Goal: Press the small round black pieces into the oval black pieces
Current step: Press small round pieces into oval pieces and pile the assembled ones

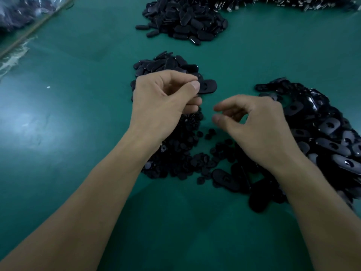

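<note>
My left hand (pixel 166 98) pinches one oval black piece (pixel 208 86) between thumb and fingers, holding it flat above a small heap of oval pieces (pixel 168 64). My right hand (pixel 252 124) hovers to the right and a little lower, fingers curled and apart, with nothing visible between thumb and forefinger. Beneath both hands lies a spread of small round black pieces (pixel 181 155). A big pile of oval pieces with round inserts showing (pixel 320 130) sits to the right.
Another large heap of oval pieces (pixel 185 18) lies at the back centre, with shiny metal parts (pixel 283 2) along the far right edge. Clear plastic bags (pixel 17 14) sit at the far left. The green table surface (pixel 78 94) extends left and toward me.
</note>
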`<action>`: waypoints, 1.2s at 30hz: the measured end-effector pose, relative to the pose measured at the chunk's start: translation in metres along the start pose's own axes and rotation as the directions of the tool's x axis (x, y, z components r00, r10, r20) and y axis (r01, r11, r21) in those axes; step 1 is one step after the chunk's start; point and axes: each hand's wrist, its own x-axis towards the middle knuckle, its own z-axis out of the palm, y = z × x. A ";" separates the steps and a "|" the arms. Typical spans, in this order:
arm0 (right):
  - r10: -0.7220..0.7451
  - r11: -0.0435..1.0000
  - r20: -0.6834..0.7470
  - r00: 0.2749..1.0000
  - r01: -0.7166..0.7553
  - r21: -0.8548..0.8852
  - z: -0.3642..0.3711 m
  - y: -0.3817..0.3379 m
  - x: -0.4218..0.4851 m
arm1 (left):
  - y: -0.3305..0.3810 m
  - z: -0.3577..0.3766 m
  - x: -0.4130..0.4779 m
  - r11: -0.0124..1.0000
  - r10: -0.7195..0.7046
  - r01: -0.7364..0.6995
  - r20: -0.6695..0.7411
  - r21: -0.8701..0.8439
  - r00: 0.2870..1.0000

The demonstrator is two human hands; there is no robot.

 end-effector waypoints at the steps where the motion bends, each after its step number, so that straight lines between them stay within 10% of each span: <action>1: -0.013 0.998 0.065 0.998 0.017 -0.067 0.000 -0.001 0.000 | 0.000 0.000 0.001 1.000 -0.002 0.002 -0.012 0.001 1.000; 28: 0.065 0.962 0.362 0.930 0.038 -0.271 -0.009 -0.005 0.002 | -0.002 -0.001 0.001 0.989 0.045 -0.042 -0.012 0.145 0.999; 36: -0.018 0.999 0.104 0.994 0.022 -0.029 -0.008 -0.007 -0.001 | -0.003 0.000 0.000 0.963 0.100 -0.095 -0.008 0.251 0.995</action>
